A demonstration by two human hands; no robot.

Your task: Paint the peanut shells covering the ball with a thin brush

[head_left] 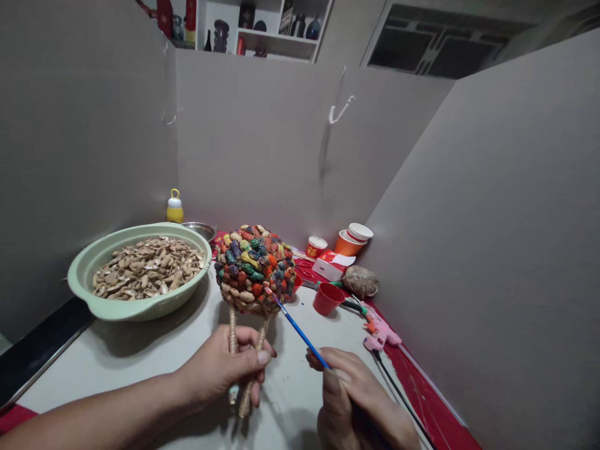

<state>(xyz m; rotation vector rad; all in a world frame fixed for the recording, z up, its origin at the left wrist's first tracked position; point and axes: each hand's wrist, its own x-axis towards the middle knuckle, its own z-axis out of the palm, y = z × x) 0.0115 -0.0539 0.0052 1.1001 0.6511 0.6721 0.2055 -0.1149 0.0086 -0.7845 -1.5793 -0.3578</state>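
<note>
Paintbrush (300,331), blue handle, pinched at its rear end in the right hand (356,400), fingers closed round it low in the frame. The shaft slants up and left from that grip; its tip touches the lower right side of the shell ball (255,269).

Left hand (220,369) closed on two twine-wrapped stems (233,325), thumb across the front. The stems run from below the fist up into the underside of the ball, so the ball sits above and just beyond the left grip, held clear of the white table (140,369). The ball is covered in painted shells: red, blue, green, yellow, with some bare tan ones along the bottom.

Just past the ball on the right: a small red cup (328,298), a pink glue gun (382,334) near the table edge, and a ball of twine (360,281).

On the left, a pale green basket (89,275) heaped with unpainted shells (145,265).

Farther back: stacked paper cups (354,239) and a yellow bottle (175,207) against the grey cardboard walls (262,137). A shelf (262,31) shows above them.
</note>
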